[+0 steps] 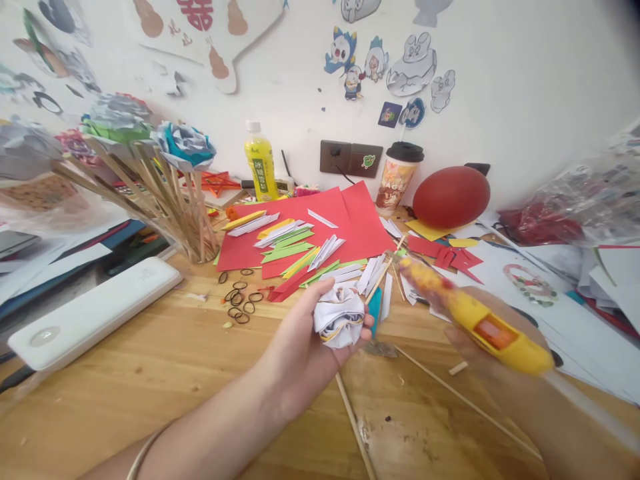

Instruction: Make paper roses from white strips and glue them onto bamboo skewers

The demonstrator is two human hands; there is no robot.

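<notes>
In my left hand [300,340] rests a white folded-paper flower [340,317] with thin yellowish edges, its face turned up. Below that hand a thin wooden stick [353,423] runs down; whether it joins the flower is hidden. My right hand [470,340], partly blurred, is wrapped round a yellow hot glue gun [480,317]. The gun's nozzle points up and left, apart from the flower, and a pale glue stick [593,407] trails from its back. Just beyond the flower lie folded paper strips [327,253] in white, green and yellow.
Red paper sheets [300,207] lie at the back. Black rubber bands [240,297] are scattered on the wooden table [200,387]. Paper flowers on sticks [185,143] stand at left, near a white bar-shaped device [100,310]. A drink bottle [261,163], lidded cup [397,177] and red balloon [451,197] line the wall.
</notes>
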